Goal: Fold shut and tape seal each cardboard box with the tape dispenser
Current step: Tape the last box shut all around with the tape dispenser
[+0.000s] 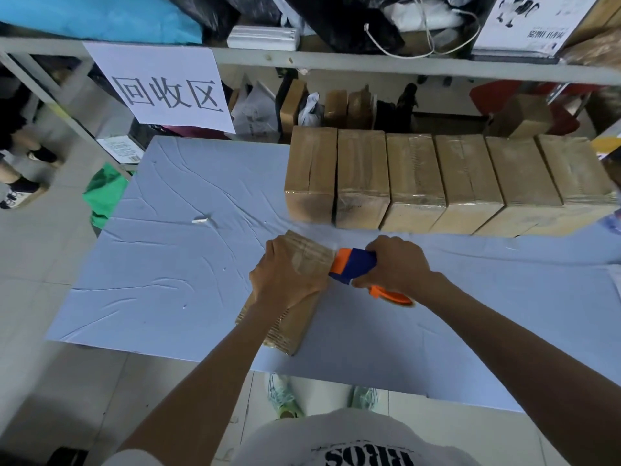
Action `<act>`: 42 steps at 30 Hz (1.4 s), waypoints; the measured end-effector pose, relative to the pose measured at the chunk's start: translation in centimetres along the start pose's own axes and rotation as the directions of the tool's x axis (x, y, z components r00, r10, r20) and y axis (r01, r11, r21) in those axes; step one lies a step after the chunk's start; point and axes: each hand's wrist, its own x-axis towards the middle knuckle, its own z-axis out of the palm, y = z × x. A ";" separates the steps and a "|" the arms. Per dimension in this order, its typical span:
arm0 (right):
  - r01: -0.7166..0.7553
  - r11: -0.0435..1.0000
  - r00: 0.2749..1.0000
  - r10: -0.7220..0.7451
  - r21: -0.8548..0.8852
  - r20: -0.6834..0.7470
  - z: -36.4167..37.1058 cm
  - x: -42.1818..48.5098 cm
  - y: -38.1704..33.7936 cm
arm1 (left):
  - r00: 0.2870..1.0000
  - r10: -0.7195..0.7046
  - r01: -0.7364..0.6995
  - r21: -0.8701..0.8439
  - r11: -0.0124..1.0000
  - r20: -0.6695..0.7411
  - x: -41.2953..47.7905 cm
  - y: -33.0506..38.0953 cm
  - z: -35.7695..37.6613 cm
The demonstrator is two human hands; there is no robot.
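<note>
Clasped the cardboard box with the left hand; gripped the tape dispenser in the right hand, just beside the left.

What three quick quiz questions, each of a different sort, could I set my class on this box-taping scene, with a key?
1. True or false: the right hand grips the tape dispenser.
2. How many boxes stand in the row of taped boxes at the back? A four, B six, C eight.
3. Fill in: the left hand holds the cardboard box down on a ___ sheet.

Key: 1 true; 2 B; 3 blue.
</note>
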 end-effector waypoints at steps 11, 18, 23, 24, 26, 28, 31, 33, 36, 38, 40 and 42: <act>-0.083 0.989 0.989 0.067 -0.122 -0.134 6.4 -0.6 2.2 | 1.000 0.004 -0.004 0.037 0.999 0.015 0.3 -0.8 0.0; -0.034 0.999 0.961 0.034 0.005 -0.275 8.9 -0.1 3.3 | 1.000 0.003 -0.003 0.035 0.999 -0.006 0.4 -1.0 0.2; 0.000 0.997 0.982 0.014 0.076 -0.186 10.3 -0.1 3.9 | 1.000 0.005 -0.005 0.026 1.000 -0.006 0.4 -1.1 0.3; -0.009 0.997 0.976 0.026 0.081 -0.216 10.4 0.1 4.0 | 1.000 0.005 -0.005 0.023 1.000 -0.006 0.4 -1.1 0.3; -0.048 0.998 0.957 0.060 0.048 -0.285 9.3 0.0 3.1 | 1.000 0.004 -0.005 0.018 1.000 0.015 0.4 -1.0 0.2; 0.016 0.998 0.923 0.010 0.063 -0.385 8.1 0.0 1.6 | 0.999 -0.005 0.005 0.001 1.000 0.034 0.4 -1.1 -0.1; 0.154 0.912 0.906 0.023 0.381 -0.422 6.2 -0.1 -1.7 | 0.998 -0.069 0.069 -0.090 0.994 0.000 0.3 -0.8 -1.0; 0.187 0.806 0.918 0.061 0.562 -0.392 5.2 0.0 -4.0 | 0.995 -0.097 0.088 -0.218 0.972 -0.034 0.3 -0.5 -1.6; 0.290 0.687 0.887 0.068 0.667 -0.457 3.9 0.1 -6.5 | 0.993 -0.081 0.027 -0.486 0.874 -0.090 0.4 -0.3 -2.6; 0.344 0.635 0.863 0.078 0.692 -0.500 2.9 0.1 -7.1 | 0.990 -0.077 -0.020 -0.646 0.763 -0.122 0.2 -0.6 -3.4; 0.404 0.570 0.847 0.063 0.716 -0.528 1.9 -0.3 -7.2 | 0.981 -0.077 -0.077 -0.714 0.696 -0.180 0.0 -0.9 -4.2; 0.454 0.537 0.834 0.024 0.711 -0.551 1.2 -0.8 -7.2 | 0.974 -0.069 -0.117 -0.741 0.661 -0.215 -0.3 -1.0 -4.7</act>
